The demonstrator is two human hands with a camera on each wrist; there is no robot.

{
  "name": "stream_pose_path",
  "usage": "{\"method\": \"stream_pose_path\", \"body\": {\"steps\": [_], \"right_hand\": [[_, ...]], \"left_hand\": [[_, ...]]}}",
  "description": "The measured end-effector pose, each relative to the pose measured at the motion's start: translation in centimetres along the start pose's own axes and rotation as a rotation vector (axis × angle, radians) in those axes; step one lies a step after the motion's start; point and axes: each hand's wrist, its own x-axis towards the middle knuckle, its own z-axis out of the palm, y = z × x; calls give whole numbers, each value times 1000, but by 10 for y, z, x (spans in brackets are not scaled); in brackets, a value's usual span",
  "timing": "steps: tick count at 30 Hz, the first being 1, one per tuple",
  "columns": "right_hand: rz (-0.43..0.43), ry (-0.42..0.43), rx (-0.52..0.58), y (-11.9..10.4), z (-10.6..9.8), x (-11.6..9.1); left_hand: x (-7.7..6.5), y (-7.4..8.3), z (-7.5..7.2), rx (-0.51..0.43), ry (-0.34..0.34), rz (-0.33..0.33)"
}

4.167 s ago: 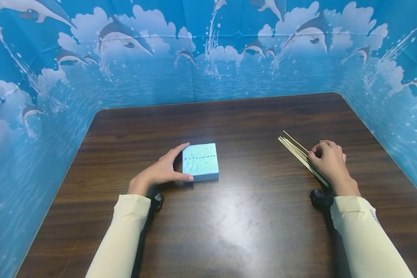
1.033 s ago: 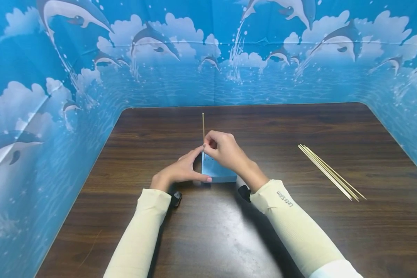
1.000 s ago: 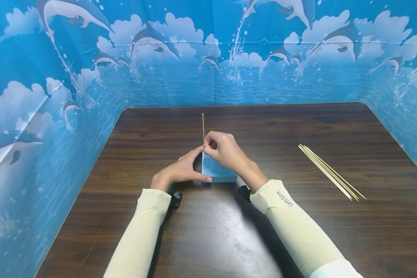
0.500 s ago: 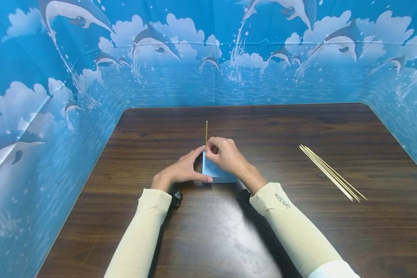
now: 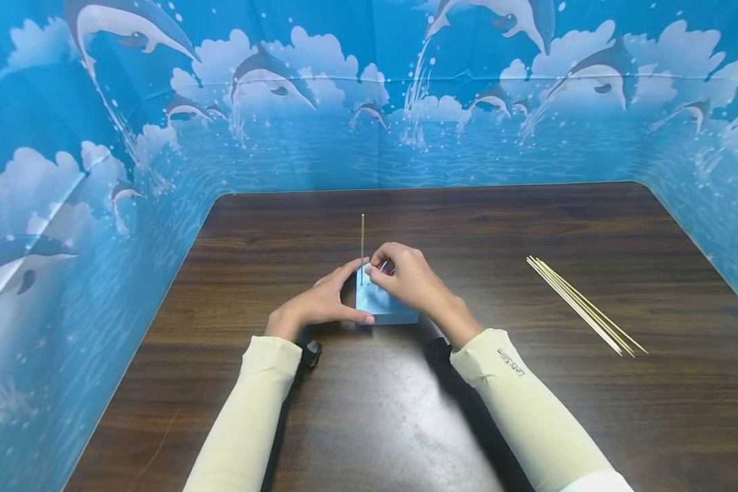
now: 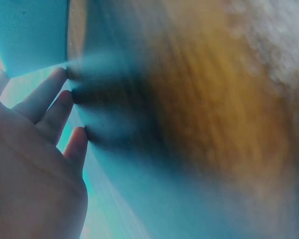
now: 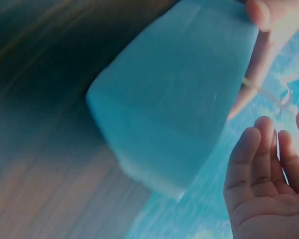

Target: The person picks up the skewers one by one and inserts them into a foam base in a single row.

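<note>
A light-blue foam block (image 5: 384,307) with small holes in its top lies on the table. One thin bamboo stick (image 5: 362,239) stands upright in it near the left edge. My left hand (image 5: 316,303) holds the block from the left, thumb at the front side and fingers toward the back. Just right of the stick is my right hand (image 5: 408,277), over the block; the right wrist view shows its thumb and fingertips apart, with the stick outside them. Part of the block's top is hidden beneath this hand.
Several more bamboo sticks (image 5: 581,304) lie in a loose bundle on the right of the brown wooden table (image 5: 467,225). A blue dolphin-print cloth (image 5: 430,160) hangs along the table's back and sides.
My right hand has brought a stick from the bundle to the block. The stick sank lower, then the right hand let go and shifted slightly right. My left hand stays on the block.
</note>
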Motion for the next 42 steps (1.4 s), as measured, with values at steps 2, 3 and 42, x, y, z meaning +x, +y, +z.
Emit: {"method": "stream_pose_path", "body": {"steps": [2, 3, 42], "right_hand": [[30, 18, 7, 6, -10, -5], [42, 36, 4, 10, -15, -8], [531, 188, -313, 176, -186, -172]], "left_hand": [[1, 0, 0, 2, 1, 10], [1, 1, 1, 4, 2, 12], [2, -2, 2, 1, 11, 8]]}}
